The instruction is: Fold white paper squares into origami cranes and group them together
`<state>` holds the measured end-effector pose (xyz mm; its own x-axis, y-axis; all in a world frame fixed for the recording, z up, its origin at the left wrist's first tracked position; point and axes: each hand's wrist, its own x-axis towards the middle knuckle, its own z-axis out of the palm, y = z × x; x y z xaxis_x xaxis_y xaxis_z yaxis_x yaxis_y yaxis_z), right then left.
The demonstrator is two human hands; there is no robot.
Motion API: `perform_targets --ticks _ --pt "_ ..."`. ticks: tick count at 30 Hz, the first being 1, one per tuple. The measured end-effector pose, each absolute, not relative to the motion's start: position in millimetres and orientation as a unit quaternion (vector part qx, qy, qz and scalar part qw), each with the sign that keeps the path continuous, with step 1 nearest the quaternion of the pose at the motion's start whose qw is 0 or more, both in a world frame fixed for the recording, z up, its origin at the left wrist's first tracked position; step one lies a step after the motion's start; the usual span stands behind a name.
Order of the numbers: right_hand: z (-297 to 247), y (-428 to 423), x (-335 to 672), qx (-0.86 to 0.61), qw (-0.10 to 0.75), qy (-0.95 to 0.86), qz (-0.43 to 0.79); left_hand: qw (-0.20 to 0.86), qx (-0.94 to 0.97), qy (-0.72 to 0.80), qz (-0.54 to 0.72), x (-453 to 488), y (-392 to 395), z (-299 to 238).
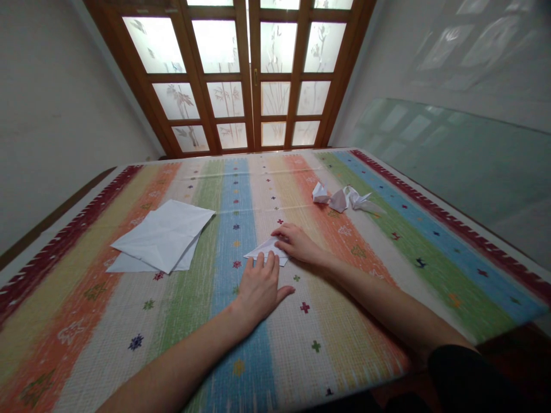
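Note:
A small folded white paper [266, 250] lies on the striped tablecloth [344, 298] near the middle of the table. My left hand [260, 288] lies flat with its fingers stretched out, fingertips pressing the paper's near edge. My right hand [296, 242] rests on the paper's right side, fingers curled down onto it and pressing the fold. Neither hand lifts the paper.
A stack of white paper sheets [162, 238] lies to the left. Folded white paper figures [342, 198] sit at the back right. A wooden door with frosted glass panes [241, 74] stands beyond the table's far edge. A glass panel [465, 160] leans at the right wall.

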<state>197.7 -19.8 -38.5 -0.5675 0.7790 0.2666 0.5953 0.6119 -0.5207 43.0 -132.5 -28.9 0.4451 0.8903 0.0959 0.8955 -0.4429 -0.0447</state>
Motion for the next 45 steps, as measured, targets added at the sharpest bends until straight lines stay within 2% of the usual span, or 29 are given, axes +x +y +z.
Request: perform_targets --ticks 5,12,19,27,33,42,45 --pt "-44.2 -20.5 198.7 -0.348 0.318 -0.862 0.184 0.052 -0.845 -0.532 -0.033 44.7 -133.1 -31.3" --pt "-40.8 -14.4 196.3 -0.351 0.284 -0.871 0.193 0.051 -0.837 -0.544 -0.034 44.2 -132.6 -25.8" --pt "-37.4 -0.1 195.1 -0.317 0.231 -0.883 0.257 0.045 -0.838 -0.543 -0.038 41.7 -130.9 -25.2" --pt "-53.4 -3.2 207.4 -0.229 0.272 -0.924 0.143 0.045 -0.819 -0.572 -0.001 43.2 -134.3 -26.2" --pt "-53.6 -6.7 210.2 -0.189 0.232 -0.952 0.061 0.064 -0.801 -0.595 0.019 45.4 -137.0 -21.9" --pt "-51.5 -8.4 208.8 -0.180 0.218 -0.958 0.049 0.096 -0.813 -0.574 0.011 37.7 -132.9 -18.8" --pt "-50.7 -8.1 208.8 -0.178 0.212 -0.960 0.050 0.073 -0.824 -0.562 0.012 35.1 -128.7 -22.2"
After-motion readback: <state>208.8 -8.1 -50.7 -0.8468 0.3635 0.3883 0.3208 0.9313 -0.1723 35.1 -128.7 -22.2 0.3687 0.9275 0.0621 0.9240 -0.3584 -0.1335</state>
